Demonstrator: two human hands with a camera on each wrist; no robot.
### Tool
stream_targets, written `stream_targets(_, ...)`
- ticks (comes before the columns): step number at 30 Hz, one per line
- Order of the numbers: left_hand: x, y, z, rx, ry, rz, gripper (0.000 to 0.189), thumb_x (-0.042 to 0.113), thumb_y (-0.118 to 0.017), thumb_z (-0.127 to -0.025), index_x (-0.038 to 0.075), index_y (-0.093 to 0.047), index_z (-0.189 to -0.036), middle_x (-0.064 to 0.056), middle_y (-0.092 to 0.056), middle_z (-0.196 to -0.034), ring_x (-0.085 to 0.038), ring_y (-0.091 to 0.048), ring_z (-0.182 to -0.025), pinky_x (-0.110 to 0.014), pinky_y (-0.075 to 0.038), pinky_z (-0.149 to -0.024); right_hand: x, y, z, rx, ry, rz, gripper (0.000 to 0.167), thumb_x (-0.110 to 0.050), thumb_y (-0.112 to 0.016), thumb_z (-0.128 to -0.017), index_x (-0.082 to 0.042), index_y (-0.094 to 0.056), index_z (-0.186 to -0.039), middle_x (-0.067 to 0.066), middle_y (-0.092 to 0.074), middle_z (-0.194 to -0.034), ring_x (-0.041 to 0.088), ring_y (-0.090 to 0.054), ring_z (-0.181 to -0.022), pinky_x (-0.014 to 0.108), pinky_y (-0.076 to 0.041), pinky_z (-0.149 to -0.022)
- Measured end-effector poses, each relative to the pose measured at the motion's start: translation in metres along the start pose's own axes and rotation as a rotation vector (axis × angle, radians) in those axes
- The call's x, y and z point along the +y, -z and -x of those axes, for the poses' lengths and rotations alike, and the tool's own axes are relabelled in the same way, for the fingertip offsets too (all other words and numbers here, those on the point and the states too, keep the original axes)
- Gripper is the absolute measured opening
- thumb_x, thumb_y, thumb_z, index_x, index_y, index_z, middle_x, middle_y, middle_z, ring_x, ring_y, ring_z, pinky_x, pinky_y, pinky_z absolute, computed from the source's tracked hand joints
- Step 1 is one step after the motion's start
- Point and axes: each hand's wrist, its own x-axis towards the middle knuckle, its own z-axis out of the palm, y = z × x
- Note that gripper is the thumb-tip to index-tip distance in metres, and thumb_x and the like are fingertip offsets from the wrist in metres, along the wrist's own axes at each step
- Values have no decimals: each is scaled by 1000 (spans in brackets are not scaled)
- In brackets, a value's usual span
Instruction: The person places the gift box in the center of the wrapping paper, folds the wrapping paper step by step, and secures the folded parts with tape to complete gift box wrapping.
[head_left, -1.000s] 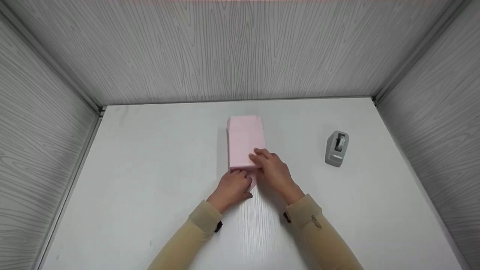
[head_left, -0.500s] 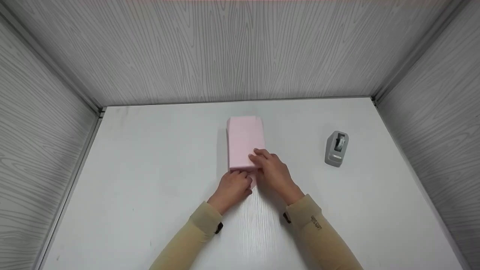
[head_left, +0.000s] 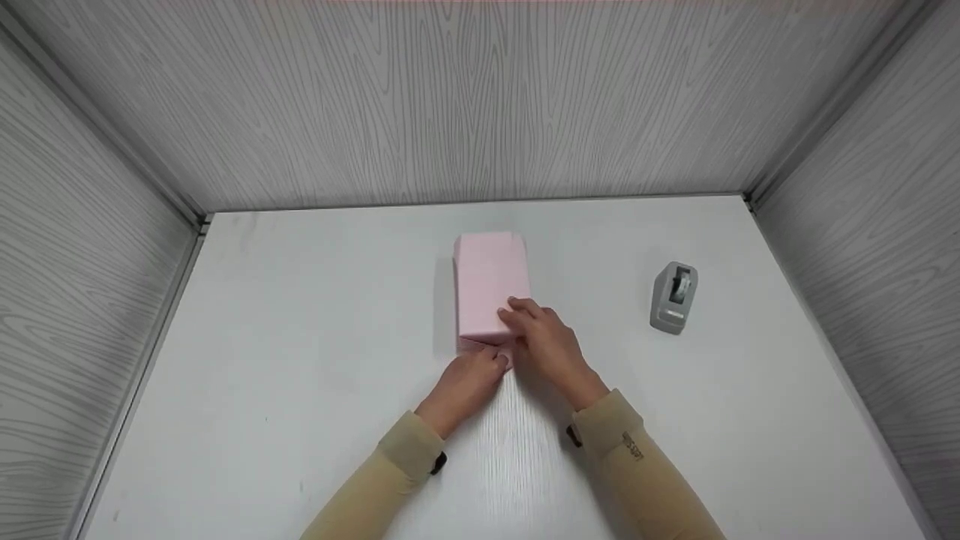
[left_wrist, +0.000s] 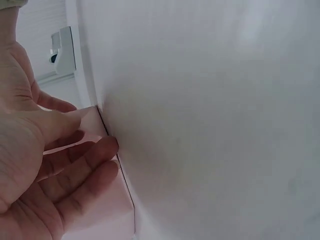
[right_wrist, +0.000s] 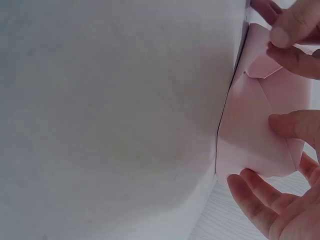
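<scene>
A box wrapped in pink paper (head_left: 491, 277) lies lengthwise on the white table, its near end facing the person. Folded paper with a slanted crease covers that end, and a flap (right_wrist: 265, 66) sticks out from it. At this end the left hand (head_left: 466, 381) pinches the flap between thumb and index finger; its other fingers lie low against the paper in the left wrist view. The right hand (head_left: 551, 345) holds the box's near right corner, fingers over the top and side. Its thumb (right_wrist: 285, 125) presses on the folded end.
A grey tape dispenser (head_left: 673, 298) with a roll in it stands on the table (head_left: 300, 315) to the right of the box. Grey wood-grain panels (head_left: 480, 105) rise behind the table and at both sides.
The left hand has drawn back slightly from under the box's near end, uncovering more of the folded paper, and its thumb has come up to the flap. The right hand has stayed put.
</scene>
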Motion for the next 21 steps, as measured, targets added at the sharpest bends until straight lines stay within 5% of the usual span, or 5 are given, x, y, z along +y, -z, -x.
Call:
stream_targets(14, 2, -3, -3, 156, 32, -75, 7, 3, -71, -84, 5, -65, -83, -6, -59, -77, -18, -60, -60, -29, -51, -50, 0, 1, 0, -15, -1, 0, 50, 3, -72, -85, -16, -65, -130, 7, -53, -139, 36, -57, -113, 49, -53, -80)
stream_targets(21, 3, 0, -3, 140, 63, -6, 10, 13, -71, -89, 5, -66, -87, -7, -61, -77, -21, -63, -64, -32, -53, -52, -1, 1, 0, 3, 11, -13, 49, 1, -74, -84, -15, -65, -130, 7, -54, -138, 36, -57, -114, 50, -53, -81)
